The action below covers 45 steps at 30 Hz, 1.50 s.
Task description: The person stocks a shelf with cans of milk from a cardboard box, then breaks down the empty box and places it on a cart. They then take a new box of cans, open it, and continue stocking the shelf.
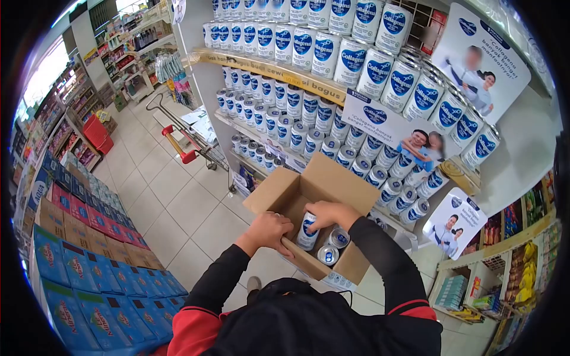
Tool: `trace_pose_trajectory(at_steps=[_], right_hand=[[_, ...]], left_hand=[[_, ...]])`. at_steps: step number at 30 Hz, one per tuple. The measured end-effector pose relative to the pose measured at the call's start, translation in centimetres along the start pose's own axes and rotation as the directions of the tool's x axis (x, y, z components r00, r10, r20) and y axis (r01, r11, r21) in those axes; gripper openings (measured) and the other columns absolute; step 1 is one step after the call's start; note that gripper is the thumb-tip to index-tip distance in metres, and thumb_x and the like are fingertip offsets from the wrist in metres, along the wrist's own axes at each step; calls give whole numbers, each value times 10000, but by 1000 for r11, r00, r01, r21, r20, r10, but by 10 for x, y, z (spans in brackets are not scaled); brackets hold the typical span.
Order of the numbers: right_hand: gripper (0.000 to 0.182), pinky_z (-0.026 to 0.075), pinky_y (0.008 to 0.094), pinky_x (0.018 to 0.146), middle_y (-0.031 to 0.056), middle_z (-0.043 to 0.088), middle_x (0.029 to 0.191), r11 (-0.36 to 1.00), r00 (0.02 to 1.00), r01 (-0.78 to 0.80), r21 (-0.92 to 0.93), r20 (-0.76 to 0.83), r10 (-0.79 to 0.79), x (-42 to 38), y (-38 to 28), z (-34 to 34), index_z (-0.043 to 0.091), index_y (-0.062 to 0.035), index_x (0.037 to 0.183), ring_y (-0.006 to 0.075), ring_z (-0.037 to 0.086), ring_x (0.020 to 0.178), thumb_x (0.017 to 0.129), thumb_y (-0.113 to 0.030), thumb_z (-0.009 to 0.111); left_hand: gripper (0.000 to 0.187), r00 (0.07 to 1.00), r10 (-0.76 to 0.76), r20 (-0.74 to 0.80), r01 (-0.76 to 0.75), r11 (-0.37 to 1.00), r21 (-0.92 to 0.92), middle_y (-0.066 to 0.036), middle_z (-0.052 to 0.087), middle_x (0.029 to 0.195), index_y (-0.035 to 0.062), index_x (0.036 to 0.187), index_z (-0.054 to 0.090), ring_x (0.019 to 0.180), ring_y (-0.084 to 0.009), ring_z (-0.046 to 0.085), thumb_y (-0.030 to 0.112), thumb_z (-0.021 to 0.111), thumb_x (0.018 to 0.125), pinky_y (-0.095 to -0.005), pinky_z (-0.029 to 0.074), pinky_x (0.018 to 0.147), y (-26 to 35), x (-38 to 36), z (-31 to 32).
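An open cardboard box [279,190] is in front of me, its flaps folded outward. My left hand [271,231] is closed over the box's left side wall, with the thumb on the near side. Inside the box, my right hand [333,215] grips a white and blue can [307,232] from its right side; the can leans slightly. Two more cans, one silver-topped can [339,238] and another can [328,255], stand in the box's near right part. The box bottom is partly hidden by my hands and the cans.
Behind the box, shelves hold rows of the same cans [377,70], with promotional cards [392,127] on them. A shopping trolley [189,155] stands at the left on the tiled floor [148,204]. Stacked blue cartons [77,267] line the near left, and a red basket [98,135] is farther back.
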State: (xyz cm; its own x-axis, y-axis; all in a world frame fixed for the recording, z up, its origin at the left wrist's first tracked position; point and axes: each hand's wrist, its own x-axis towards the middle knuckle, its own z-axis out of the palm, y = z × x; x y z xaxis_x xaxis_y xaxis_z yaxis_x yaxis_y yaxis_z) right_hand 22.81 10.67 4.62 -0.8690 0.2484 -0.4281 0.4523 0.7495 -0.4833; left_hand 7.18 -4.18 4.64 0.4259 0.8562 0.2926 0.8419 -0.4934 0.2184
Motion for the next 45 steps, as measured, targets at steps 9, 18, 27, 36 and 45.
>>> trace_pose_trajectory(at_steps=[9,18,27,36,45], right_hand=[[391,433,366,694,106,449,951,959,809,273,-78,-521,-272,-102,-62,-71,487,-103,986,312,521,809,647,-199,657],[436,433,341,688,151,472,962,819,-258,-481,-314,-842,-474,-200,-131,-209,476,-35,1004,293,494,870,604,-48,651],[508,450,412,741,189,448,1058,592,5,-805,-48,-997,-74,-179,-33,-369,419,-50,1056,359,516,919,603,-35,649],[465,446,407,768,218,434,1054,599,89,-801,3,-988,124,-150,49,-436,432,-46,995,374,499,950,589,26,649],[177,424,353,740,166,560,904,630,217,-774,-53,-958,186,-138,78,-463,519,-70,885,288,542,909,716,-19,517]], left_hand=[[559,1000,23,-5,-22,999,35,-52,486,562,121,571,486,535,-243,525,659,618,497,-345,403,482,2,6,-3],[454,996,88,-5,-88,992,88,1,515,597,133,641,532,544,-193,565,583,585,614,-308,441,431,0,9,4],[221,976,166,137,-175,983,51,32,538,697,184,782,529,617,-153,590,384,568,698,-300,461,429,-5,9,12],[284,904,-34,427,84,992,-98,-19,492,1068,231,1003,539,998,-245,457,330,466,747,-454,418,666,-12,4,55],[360,839,-151,523,220,973,-72,-5,438,1177,257,1095,506,1080,-251,396,348,443,753,-503,347,784,-21,17,52]])
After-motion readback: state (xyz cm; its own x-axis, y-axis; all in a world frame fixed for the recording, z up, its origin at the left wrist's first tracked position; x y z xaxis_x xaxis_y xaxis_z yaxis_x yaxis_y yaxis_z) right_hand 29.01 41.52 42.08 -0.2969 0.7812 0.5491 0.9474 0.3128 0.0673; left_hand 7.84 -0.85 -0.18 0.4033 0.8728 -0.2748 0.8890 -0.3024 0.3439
